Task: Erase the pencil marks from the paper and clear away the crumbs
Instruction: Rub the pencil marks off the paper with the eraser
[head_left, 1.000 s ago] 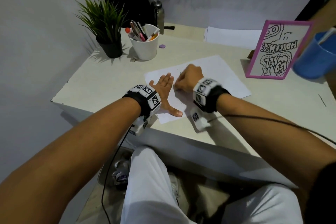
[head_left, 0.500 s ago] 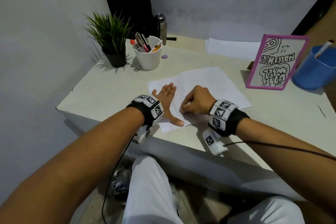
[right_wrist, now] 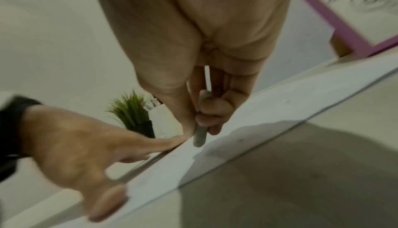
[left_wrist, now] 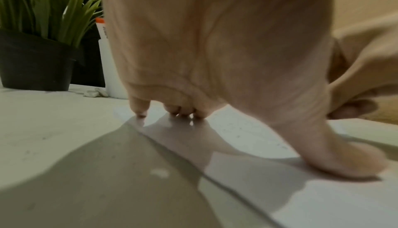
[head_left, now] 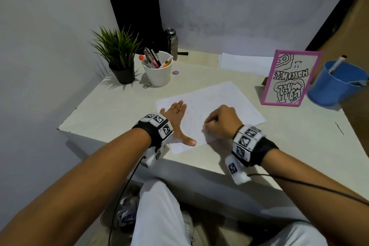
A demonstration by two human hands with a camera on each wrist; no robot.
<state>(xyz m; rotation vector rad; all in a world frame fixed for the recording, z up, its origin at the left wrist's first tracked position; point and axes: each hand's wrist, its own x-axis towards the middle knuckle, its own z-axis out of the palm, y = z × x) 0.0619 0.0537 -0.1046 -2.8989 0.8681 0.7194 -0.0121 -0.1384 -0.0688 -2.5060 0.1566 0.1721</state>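
Erasing in hand: left hand (head_left: 175,118) flat, fingers spread, pins the paper (head_left: 223,98) near the worktop's (head_left: 103,114) front edge; right hand (head_left: 221,122) pinches the eraser (right_wrist: 200,136) on it; crumbs (head_left: 201,104) next need sweeping off.

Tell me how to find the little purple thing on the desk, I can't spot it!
Look at the far left corner of the desk, where the green plant stands. Next to it is a white cup full of pens. Just right of that cup, flat on the desk, lies the small purple disc, the only tiny purple thing there.
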